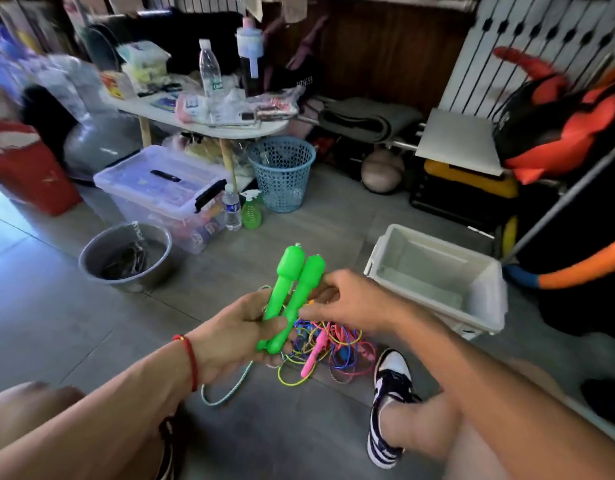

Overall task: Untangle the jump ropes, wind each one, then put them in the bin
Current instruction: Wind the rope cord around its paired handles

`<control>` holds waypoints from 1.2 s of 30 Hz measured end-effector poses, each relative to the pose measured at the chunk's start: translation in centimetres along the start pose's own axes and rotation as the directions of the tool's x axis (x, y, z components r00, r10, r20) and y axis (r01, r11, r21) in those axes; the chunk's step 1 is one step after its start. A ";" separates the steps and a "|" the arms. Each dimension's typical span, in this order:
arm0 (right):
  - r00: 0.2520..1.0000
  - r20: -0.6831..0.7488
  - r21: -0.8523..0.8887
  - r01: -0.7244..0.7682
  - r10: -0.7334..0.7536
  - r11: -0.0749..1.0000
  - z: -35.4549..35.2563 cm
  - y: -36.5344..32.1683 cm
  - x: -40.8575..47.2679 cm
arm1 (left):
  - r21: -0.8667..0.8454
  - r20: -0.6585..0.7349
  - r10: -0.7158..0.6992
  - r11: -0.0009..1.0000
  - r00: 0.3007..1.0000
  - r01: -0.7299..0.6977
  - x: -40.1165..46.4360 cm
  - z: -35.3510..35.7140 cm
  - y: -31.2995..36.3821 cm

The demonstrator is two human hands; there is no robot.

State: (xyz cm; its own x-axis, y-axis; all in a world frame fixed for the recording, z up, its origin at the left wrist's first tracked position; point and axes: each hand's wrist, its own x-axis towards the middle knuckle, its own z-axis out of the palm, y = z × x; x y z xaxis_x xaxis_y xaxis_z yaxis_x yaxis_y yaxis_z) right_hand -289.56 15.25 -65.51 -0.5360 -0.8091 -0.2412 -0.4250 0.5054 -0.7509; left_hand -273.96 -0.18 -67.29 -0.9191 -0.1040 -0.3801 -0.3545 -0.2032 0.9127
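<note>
Two bright green jump-rope handles (292,296) stand side by side, tips up, gripped near their lower ends by my left hand (243,336). My right hand (347,301) pinches at the right handle's middle from the right side. A pale braided rope (226,389) loops down from the handles to the floor. Under my hands lies a tangled pile of coloured ropes (333,348) with a pink handle (314,355). The white plastic bin (486,306) stands empty on the floor to the right.
A metal bowl (126,258) sits left on the floor. Behind are a clear lidded box (160,188), a blue mesh basket (281,171), bottles and a cluttered low table (209,126). My shoe (389,386) rests beside the pile.
</note>
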 end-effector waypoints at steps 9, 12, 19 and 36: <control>0.927 -0.141 0.322 0.375 -0.348 0.869 -1.9 -0.4 1.4 | -0.036 0.352 0.017 0.999 0.936 -0.004 -0.1 -0.8 0.2; 0.926 -0.163 0.168 0.367 -0.341 0.915 -1.0 -1.0 2.6 | -0.016 0.375 0.028 1.000 0.927 -0.024 0.4 -0.6 0.1; 0.888 -0.390 0.076 0.293 -0.242 0.953 -1.6 -0.5 4.2 | -0.002 0.158 0.098 0.995 0.983 -0.099 1.3 0.1 -0.4; 0.920 -0.360 0.208 0.242 -0.155 0.948 -1.4 -0.9 4.0 | 0.004 0.167 -0.006 1.000 0.986 0.005 0.8 -0.2 -0.1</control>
State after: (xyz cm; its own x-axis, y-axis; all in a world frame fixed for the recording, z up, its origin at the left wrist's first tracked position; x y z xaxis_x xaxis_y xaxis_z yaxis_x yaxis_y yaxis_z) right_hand -292.36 12.01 -64.95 -0.6896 -0.7148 0.1163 -0.3806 0.2210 -0.8979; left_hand -274.60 -0.46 -67.75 -0.9329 0.0611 -0.3548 -0.3597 -0.1994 0.9115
